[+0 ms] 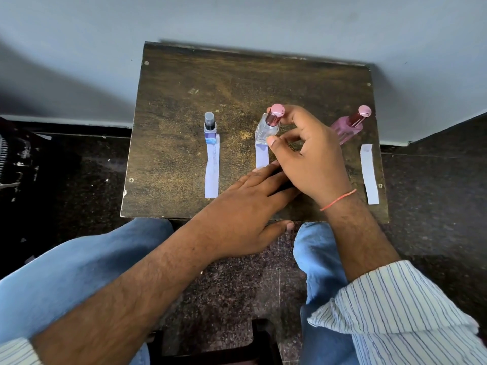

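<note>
Three small perfume bottles stand in a row on a worn wooden table (184,88). The middle one is a clear bottle (264,131) with a pink cap (276,110); my right hand (311,156) holds it, fingers curled over the cap and thumb at the glass base. A white paper strip (262,156) lies in front of it, and my left hand (253,204) presses flat on the strip's near end. A blue bottle with a dark cap (210,126) stands to the left, at the head of its own strip (212,169). A pink bottle (349,126) stands to the right.
A third paper strip (369,173) lies near the table's right edge. The table's far edge meets a grey wall (237,19). My knees in blue jeans (79,267) sit under the near edge, over a dark speckled floor (434,193).
</note>
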Demonstrator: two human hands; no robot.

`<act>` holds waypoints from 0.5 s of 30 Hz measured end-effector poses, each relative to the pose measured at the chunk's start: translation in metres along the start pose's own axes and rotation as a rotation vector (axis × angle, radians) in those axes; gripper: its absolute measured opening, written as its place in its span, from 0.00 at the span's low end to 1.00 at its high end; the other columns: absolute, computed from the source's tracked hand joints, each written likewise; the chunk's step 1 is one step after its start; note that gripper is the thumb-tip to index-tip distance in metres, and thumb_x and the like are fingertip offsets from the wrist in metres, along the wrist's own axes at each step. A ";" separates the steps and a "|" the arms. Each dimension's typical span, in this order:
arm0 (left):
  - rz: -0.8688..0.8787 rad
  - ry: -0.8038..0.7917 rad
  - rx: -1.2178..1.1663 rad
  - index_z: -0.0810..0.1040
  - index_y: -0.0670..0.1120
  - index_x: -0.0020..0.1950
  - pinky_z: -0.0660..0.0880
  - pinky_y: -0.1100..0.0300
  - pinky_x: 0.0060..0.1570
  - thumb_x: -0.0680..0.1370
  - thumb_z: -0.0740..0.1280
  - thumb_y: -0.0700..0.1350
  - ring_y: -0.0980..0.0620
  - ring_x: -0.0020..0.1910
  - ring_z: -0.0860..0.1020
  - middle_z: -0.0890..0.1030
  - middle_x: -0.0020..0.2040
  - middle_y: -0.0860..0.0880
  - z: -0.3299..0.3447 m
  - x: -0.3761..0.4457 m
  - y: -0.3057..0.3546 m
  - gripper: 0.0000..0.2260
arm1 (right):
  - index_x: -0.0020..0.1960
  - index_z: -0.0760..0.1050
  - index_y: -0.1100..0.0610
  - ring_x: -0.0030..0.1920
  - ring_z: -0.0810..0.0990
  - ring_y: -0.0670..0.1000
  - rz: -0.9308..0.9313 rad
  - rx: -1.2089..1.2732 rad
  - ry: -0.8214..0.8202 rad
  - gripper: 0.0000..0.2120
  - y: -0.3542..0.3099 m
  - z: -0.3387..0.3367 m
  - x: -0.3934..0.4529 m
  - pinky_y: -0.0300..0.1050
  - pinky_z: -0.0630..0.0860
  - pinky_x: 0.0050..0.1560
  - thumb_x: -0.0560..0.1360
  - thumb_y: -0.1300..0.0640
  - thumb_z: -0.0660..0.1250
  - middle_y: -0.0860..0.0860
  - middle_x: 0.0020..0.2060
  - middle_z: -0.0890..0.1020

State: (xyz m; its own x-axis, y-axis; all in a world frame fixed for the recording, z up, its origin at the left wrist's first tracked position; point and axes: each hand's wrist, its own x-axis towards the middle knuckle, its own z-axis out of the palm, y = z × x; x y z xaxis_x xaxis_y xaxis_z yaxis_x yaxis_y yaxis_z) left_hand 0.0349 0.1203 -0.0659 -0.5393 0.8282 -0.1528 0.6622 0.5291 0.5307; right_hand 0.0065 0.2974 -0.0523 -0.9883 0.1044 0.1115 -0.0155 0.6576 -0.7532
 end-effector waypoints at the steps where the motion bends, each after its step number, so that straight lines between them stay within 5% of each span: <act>1: 0.000 0.001 0.001 0.60 0.51 0.86 0.54 0.41 0.86 0.86 0.60 0.61 0.43 0.88 0.51 0.60 0.86 0.47 0.000 0.000 0.000 0.31 | 0.69 0.81 0.51 0.47 0.86 0.47 0.000 0.004 0.001 0.19 0.000 0.000 0.000 0.25 0.73 0.52 0.79 0.62 0.74 0.41 0.58 0.84; 11: 0.009 0.017 -0.010 0.64 0.51 0.84 0.61 0.39 0.83 0.85 0.60 0.61 0.42 0.86 0.57 0.66 0.83 0.47 -0.001 0.001 -0.002 0.29 | 0.70 0.80 0.49 0.47 0.86 0.45 0.015 0.003 -0.025 0.21 0.001 -0.001 0.000 0.27 0.75 0.52 0.78 0.60 0.74 0.39 0.55 0.83; 15: 0.034 0.179 -0.065 0.81 0.47 0.66 0.77 0.42 0.65 0.84 0.64 0.55 0.45 0.65 0.77 0.80 0.62 0.46 -0.009 0.004 -0.004 0.16 | 0.71 0.80 0.48 0.47 0.87 0.44 0.030 0.059 -0.022 0.24 0.002 -0.003 -0.004 0.34 0.80 0.56 0.77 0.61 0.75 0.34 0.56 0.84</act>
State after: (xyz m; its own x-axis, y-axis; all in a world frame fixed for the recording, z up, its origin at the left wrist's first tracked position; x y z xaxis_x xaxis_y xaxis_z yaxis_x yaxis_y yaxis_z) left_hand 0.0251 0.1202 -0.0606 -0.6051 0.7960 0.0142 0.6497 0.4835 0.5867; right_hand 0.0106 0.3001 -0.0523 -0.9915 0.1068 0.0745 0.0061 0.6092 -0.7930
